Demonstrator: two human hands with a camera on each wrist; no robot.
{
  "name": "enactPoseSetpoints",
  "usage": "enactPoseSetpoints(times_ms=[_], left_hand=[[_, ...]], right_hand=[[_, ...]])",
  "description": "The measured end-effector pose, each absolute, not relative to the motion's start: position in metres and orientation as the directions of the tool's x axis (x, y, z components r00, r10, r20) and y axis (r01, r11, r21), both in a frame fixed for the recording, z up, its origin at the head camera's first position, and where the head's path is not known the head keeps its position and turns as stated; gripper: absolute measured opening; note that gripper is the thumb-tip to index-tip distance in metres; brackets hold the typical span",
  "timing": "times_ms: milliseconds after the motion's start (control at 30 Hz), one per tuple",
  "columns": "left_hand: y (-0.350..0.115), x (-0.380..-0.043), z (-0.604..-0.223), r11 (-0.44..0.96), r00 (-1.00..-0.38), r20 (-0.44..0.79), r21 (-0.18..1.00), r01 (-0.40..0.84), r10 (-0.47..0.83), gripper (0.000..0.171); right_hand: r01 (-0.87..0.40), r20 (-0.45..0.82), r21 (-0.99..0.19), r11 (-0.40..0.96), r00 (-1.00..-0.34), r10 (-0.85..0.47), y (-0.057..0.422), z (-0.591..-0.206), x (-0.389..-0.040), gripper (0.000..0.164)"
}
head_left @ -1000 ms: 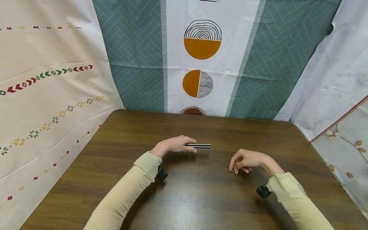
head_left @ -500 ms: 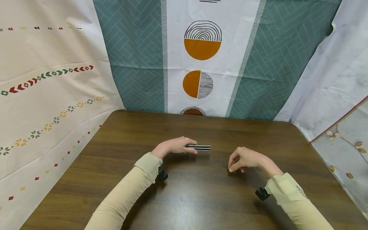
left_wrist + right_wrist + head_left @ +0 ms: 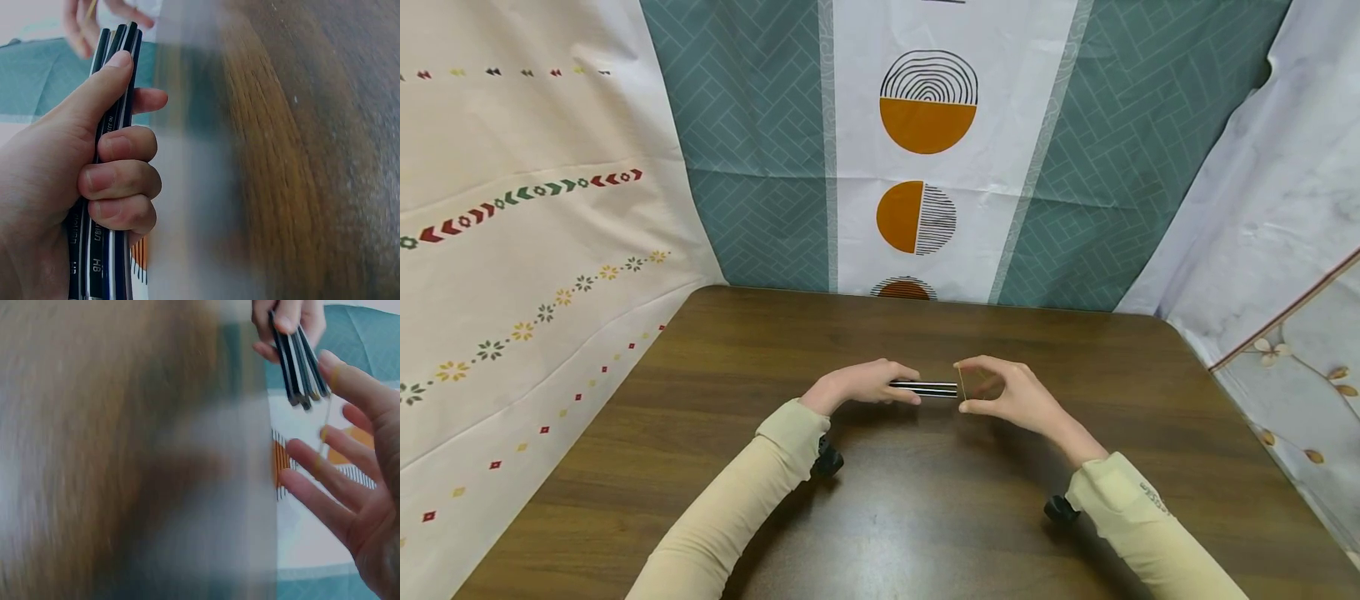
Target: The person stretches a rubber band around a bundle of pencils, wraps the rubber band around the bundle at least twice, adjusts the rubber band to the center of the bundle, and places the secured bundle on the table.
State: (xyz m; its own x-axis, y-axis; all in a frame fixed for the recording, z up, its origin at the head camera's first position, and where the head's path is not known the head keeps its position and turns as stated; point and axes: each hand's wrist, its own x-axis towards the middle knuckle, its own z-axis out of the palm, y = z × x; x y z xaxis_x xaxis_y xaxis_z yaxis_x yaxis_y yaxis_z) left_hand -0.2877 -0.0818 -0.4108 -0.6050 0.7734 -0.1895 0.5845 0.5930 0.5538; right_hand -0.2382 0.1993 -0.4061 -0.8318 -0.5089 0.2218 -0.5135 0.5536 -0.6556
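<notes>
Left hand (image 3: 867,382): pencils (image 3: 936,389) gripped in curled fingers.
Pencil ends (image 3: 304,404): exposed rightward; best held tightly together.
Rubber band (image 3: 962,386): stretched just beside those ends; best centred on the bundle.
Right hand (image 3: 1019,398): spread wide inside the band; tension best applied evenly.

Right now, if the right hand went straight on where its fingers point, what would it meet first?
Most likely the ends of the HB pencils in the left hand, though depth is unclear.
</notes>
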Motion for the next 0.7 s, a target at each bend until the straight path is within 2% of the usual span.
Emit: enactPoseSetpoints(times_ms=[267,467,700], left_hand=[[-0.078,-0.287,-0.406,0.55,-0.588,-0.154,0.594,0.588,0.794,0.028],[-0.081,-0.287,-0.405,0.548,-0.596,-0.15,0.611,0.571,0.789,0.028],[-0.083,-0.289,-0.406,0.523,-0.58,-0.14,0.634,0.569,0.802,0.021]], right_hand=[[-0.567,0.357,-0.649,0.508,-0.816,-0.454,0.176,-0.417,-0.239,0.055],[-0.559,0.389,-0.69,0.461,-0.822,-0.415,0.17,-0.426,-0.239,0.041],[-0.561,0.396,-0.673,0.482,-0.823,-0.406,0.169,-0.431,-0.239,0.035]])
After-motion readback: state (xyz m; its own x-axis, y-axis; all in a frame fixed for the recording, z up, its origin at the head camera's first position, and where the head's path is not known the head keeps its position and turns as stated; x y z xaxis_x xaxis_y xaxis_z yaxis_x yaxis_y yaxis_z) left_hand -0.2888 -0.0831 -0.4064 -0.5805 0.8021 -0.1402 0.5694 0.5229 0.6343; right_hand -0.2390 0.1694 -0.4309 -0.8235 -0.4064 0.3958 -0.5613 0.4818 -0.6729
